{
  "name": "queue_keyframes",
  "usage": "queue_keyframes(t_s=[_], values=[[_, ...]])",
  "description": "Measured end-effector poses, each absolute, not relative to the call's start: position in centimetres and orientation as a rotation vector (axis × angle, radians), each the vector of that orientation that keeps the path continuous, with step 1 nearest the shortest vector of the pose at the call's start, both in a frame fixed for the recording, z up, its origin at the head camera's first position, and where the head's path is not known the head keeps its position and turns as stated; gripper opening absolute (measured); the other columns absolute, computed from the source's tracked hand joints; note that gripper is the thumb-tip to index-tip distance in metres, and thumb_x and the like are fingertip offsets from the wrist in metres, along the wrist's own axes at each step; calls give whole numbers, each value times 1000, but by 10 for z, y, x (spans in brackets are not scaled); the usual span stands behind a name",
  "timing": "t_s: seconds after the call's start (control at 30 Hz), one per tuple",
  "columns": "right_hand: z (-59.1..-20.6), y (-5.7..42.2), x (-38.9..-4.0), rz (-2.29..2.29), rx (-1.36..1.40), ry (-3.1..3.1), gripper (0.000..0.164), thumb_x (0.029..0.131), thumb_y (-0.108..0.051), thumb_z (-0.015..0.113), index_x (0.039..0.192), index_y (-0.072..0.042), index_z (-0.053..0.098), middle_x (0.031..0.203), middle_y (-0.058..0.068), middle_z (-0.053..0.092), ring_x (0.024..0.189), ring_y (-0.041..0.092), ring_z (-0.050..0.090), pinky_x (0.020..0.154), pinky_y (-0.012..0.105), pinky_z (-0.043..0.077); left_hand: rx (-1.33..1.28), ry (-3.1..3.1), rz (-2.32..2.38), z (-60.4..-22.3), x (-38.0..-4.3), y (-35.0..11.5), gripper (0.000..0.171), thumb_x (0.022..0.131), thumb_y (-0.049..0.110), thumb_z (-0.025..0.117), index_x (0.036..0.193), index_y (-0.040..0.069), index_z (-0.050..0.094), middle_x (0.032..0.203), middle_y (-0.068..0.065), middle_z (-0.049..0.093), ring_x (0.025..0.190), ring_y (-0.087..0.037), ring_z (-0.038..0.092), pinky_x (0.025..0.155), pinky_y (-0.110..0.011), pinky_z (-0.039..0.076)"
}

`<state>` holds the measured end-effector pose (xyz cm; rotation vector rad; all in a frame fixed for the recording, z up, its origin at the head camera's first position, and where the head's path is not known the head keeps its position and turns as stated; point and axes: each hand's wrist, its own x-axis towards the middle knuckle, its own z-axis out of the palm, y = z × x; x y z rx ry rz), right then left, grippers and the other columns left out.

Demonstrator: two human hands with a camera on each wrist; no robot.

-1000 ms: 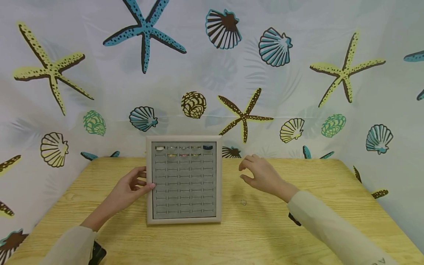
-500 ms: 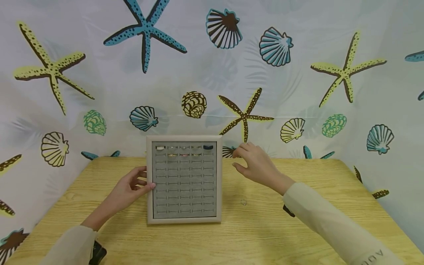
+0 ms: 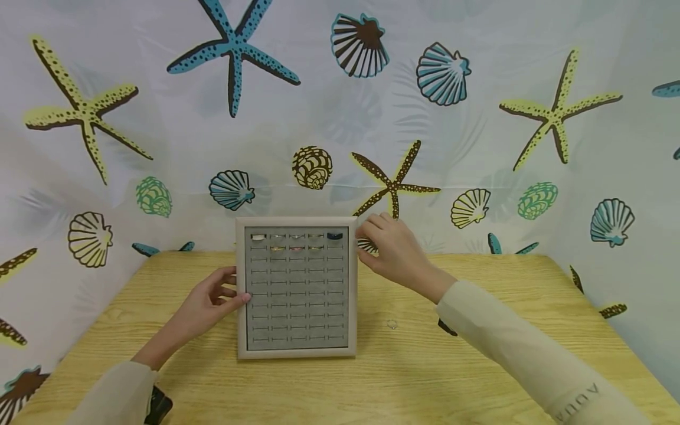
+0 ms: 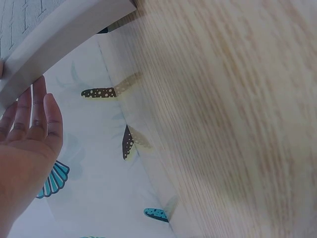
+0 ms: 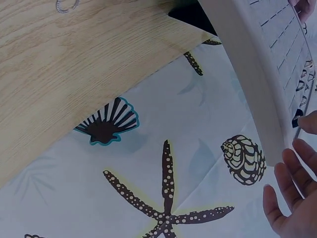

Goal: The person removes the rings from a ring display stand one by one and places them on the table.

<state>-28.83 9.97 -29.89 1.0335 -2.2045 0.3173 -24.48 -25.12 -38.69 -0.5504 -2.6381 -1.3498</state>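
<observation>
A framed ring display board (image 3: 297, 353) with a grey slotted pad stands upright on the table. My left hand (image 3: 199, 304) grips its left side, thumb on the front and fingers going behind. In the top row sit a white ring (image 3: 258, 237), a dark blue ring (image 3: 334, 236) and several thin rings between them; the second row holds more thin rings. My right hand (image 3: 395, 254) is at the board's upper right edge, fingers bent loosely. In the right wrist view its thumb (image 5: 308, 122) overlaps the pad beside the dark blue ring, and its fingers reach toward the frame's side.
One thin loose ring (image 3: 392, 324) lies on the wooden table (image 3: 478, 378), right of the board. A white curtain (image 3: 329, 118) printed with starfish and shells hangs behind the table.
My right hand has moved left and up from over the table to the board's upper right edge. The left hand and the board hold still.
</observation>
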Motion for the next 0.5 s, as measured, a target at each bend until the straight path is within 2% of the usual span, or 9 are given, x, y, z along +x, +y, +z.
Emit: queue_keyframes(t_s=[0.2, 0.5], values=[[-297, 88, -288, 349, 1031, -2191, 14, 80, -17, 67, 91, -10, 63, 89, 0, 60, 83, 18, 52, 70, 31, 43, -563, -2631, -1361, -387, -245, -251, 52, 88, 21, 61, 134, 9, 39, 114, -13, 55, 88, -8, 59, 72, -24, 48], [-300, 74, -289, 350, 1002, -2151, 16, 80, -18, 69, 93, -11, 62, 91, -1, 60, 84, 18, 52, 69, 33, 42, -549, -2639, -1338, -387, -245, -251, 52, 88, 23, 61, 134, 10, 39, 113, -12, 56, 88, -9, 59, 72, -24, 48]])
